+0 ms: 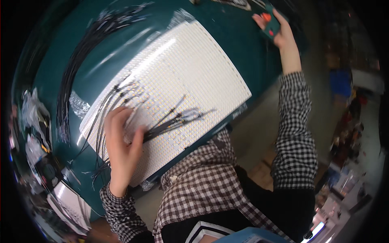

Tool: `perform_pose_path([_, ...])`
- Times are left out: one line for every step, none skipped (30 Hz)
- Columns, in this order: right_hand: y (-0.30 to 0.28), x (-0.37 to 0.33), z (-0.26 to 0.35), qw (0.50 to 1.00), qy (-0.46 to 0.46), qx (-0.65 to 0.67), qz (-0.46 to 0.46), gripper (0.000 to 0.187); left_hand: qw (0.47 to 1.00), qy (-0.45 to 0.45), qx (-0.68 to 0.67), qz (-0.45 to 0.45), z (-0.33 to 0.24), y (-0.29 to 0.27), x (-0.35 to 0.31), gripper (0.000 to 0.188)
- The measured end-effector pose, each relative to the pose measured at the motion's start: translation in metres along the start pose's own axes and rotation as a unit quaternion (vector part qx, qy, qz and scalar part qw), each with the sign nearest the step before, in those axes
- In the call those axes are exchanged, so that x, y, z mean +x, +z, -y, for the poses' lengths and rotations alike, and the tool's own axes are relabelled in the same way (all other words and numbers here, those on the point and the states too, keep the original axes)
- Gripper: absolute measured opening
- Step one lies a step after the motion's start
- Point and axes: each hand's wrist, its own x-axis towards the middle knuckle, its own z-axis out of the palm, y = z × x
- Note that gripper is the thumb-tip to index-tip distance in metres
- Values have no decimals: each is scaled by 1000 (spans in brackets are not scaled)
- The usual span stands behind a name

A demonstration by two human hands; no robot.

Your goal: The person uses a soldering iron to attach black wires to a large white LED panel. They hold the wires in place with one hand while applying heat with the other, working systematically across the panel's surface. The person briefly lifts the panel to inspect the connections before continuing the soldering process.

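Observation:
A large white panel (194,60) covered in rows of tiny yellowish dots, like an LED board, lies tilted on the dark green table. My left hand (121,139) is over its lower left part, fingers bent and thumb apart, with nothing clearly held. Next to the thumb, a bundle of short black cables (174,122) lies across the panel. More thin black wires (106,101) fan out beyond the fingers. At the far right, my right hand (282,34) grips a green tool with orange and red parts (272,27); its exact kind is blurred.
A long bunch of black cables (73,69) curves along the table's left side. Crumpled clear plastic bags (34,111) lie at the left edge, above a smaller white board (69,198). Bubble wrap (180,18) shows behind the panel. A blue bin (340,83) stands beyond the table's right edge.

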Motion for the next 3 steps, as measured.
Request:
perform_pose_path([-46, 16, 15, 997, 38, -62, 19, 77, 1000, -3, 3, 5, 0, 2, -2, 41])
perform_pose_path([-42, 11, -2, 986, 5, -164, -10, 53, 1000, -17, 19, 0, 3, 4, -9, 42])
perform_pose_path([-40, -1, -4, 977, -9, -211, 14, 47, 999, -13, 22, 21, 2, 9, -9, 42])
